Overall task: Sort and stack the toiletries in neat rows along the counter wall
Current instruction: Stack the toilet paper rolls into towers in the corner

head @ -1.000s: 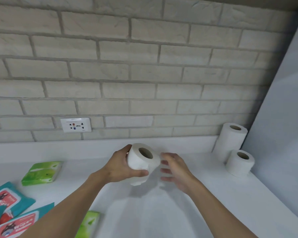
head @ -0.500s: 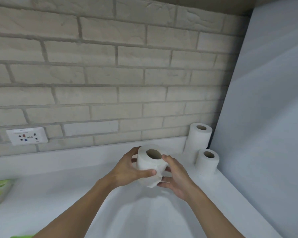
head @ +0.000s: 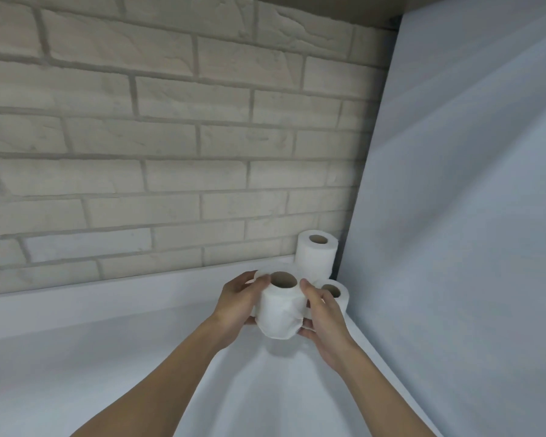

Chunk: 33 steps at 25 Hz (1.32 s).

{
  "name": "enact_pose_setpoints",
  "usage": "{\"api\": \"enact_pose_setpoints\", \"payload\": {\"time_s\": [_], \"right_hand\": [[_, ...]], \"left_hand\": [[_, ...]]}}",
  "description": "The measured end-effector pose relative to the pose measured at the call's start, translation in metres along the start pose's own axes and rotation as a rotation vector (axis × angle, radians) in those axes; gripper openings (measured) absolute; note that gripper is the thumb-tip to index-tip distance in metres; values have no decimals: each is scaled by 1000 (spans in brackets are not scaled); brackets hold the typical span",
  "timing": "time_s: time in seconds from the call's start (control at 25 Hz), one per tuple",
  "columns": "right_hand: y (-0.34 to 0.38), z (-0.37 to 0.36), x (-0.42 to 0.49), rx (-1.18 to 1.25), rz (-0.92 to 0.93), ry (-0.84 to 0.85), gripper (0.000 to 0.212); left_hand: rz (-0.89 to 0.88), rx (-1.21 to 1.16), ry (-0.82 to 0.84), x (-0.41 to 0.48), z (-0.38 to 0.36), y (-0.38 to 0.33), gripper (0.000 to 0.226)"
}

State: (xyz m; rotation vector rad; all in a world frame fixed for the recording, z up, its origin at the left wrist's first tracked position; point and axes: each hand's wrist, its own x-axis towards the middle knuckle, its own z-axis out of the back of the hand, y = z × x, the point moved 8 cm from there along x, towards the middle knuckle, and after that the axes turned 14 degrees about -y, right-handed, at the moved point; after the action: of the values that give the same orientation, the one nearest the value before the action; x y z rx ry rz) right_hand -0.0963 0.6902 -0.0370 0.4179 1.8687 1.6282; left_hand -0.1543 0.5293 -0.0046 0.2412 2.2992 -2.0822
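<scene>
Toilet paper roll (head: 279, 310): upright, core hole up, held above the counter (head: 139, 357) near the corner rolls (head: 317, 257). Left hand (head: 237, 302) and right hand (head: 323, 313) wrap its sides. Likely light, soft, crushable; hold the flanks gently.

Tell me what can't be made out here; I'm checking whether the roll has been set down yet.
- Base of the held toilet roll, head view: left hand and right hand cover its sides, so contact with the counter is unclear.
- Front roll: its body is hidden behind the right hand.
- Tall corner stack: its foot is hidden by the held roll.
</scene>
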Motion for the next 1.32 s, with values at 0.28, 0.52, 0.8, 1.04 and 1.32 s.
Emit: {"api": "enact_pose_setpoints", "payload": {"time_s": [0.28,0.52,0.8,1.04,1.32], "right_hand": [[32,54,40,-20,199,-148,32],[41,78,85,-39,255,-198,30],[42,83,123,-67,281,-162,38],[38,85,134,-80,256,-139,33],[28,81,142,-104,224,-104,38]], "left_hand": [[32,-60,-78,16,-80,5,25],[33,-53,84,20,-135,5,27],[-38,53,158,31,-157,6,43],[-115,132,155,41,-162,19,44],[-146,200,92,50,-158,30,37]]}}
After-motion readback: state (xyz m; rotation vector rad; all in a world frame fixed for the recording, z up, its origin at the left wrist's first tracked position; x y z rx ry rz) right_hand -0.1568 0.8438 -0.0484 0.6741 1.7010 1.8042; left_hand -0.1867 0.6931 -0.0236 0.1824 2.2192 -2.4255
